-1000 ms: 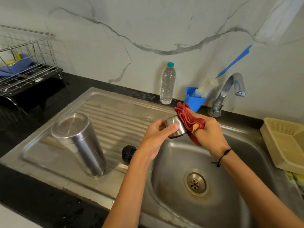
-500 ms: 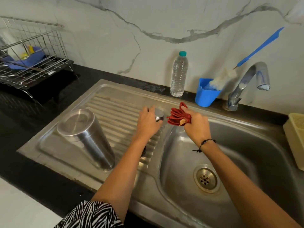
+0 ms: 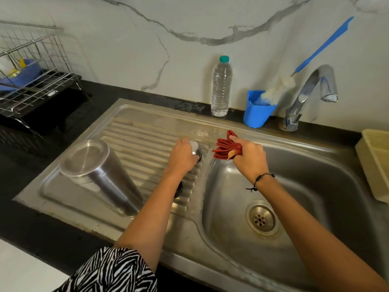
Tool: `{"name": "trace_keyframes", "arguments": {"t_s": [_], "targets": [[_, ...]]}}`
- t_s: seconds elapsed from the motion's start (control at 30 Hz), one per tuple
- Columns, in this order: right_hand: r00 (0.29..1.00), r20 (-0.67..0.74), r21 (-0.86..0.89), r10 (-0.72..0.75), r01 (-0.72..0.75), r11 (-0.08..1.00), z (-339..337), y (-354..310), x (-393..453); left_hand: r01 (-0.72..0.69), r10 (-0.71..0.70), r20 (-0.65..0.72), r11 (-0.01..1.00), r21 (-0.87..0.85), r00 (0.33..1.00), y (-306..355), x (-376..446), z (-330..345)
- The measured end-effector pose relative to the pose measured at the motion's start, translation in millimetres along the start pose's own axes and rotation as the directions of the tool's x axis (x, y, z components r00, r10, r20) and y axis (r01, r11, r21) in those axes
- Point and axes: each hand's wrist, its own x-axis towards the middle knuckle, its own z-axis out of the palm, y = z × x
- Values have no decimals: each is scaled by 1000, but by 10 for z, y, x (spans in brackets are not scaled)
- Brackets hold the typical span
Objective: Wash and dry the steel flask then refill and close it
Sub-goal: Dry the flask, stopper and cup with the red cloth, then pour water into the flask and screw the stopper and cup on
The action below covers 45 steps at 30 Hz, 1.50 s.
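Marble wall, black table (image 3: 31,224) with steel sink (image 3: 315,165). Rack (image 3: 35,81) far left. Flask (image 3: 99,173) stands upside down on the drainboard (image 3: 143,135). Left hand (image 3: 182,158) grips a steel cap (image 3: 196,149) on the drainboard, near the basin edge. Right hand (image 3: 249,158) holds a bunched red cloth (image 3: 226,147) over the basin. Behind: water bottle (image 3: 221,87), blue cup (image 3: 257,110) with brush (image 3: 277,88), tap (image 3: 309,91). Beige basket (image 3: 374,161) far right.

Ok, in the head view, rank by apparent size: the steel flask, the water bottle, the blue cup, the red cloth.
1. steel flask, though nearest the camera
2. water bottle
3. blue cup
4. red cloth, bunched in the right hand
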Motion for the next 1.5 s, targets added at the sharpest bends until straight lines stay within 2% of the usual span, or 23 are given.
{"name": "trace_keyframes", "arguments": {"t_s": [0.1,0.2,0.33,0.5,0.7,0.87,0.97,1.1,1.27,1.37,1.5], "targets": [[1000,5,-13,0,0,1000,-35,27,-20,-3,3,10,1000,22,1000,12,-36,-7],[1000,4,-25,12,-12,1000,-159,78,-33,-19,22,-48,998,59,999,89,-91,-45],[999,-34,-59,31,-33,998,-542,209,-71,-160,173,-91,978,131,981,439,-169,-77],[979,-162,-100,127,-145,984,-1259,548,-178,-348,342,67,925,151,937,1067,-244,44],[908,-353,-248,225,-322,914,-2161,1130,-252,-510,464,248,843,170,850,1692,-340,361],[869,-357,-360,344,-467,807,-2425,1799,-140,-543,473,361,831,122,804,2041,-368,593],[861,-350,-404,369,-494,770,-2382,2184,-62,-555,475,412,827,93,777,2166,-365,786],[905,-280,-540,319,-423,728,-2271,2587,27,-577,479,451,810,103,753,2241,-372,989],[929,-67,-749,364,-288,597,-2152,2847,-64,-578,467,475,809,112,746,2275,-352,1137],[875,81,-776,477,-244,582,-2233,2808,-29,-571,454,486,813,117,746,2270,-406,1192],[733,222,-740,643,-302,600,-2391,2520,-13,-581,470,478,807,109,742,2271,-504,1190]]}}
